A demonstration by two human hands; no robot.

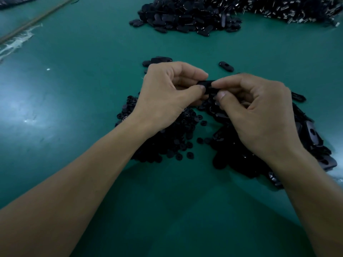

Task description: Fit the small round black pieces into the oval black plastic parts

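Note:
Both hands meet above the green table. My left hand pinches one end of a black oval plastic part between thumb and forefinger. My right hand pinches the other end of the same part. Whether a small round piece sits in it I cannot tell; the fingers hide most of it. Under my left wrist lies a heap of small round black pieces. Under my right hand lies a heap of oval black parts.
A large pile of oval parts lies at the far side, with shiny metal bits to its right. A single oval part and a few more lie just beyond my hands. A wooden strip crosses the far left.

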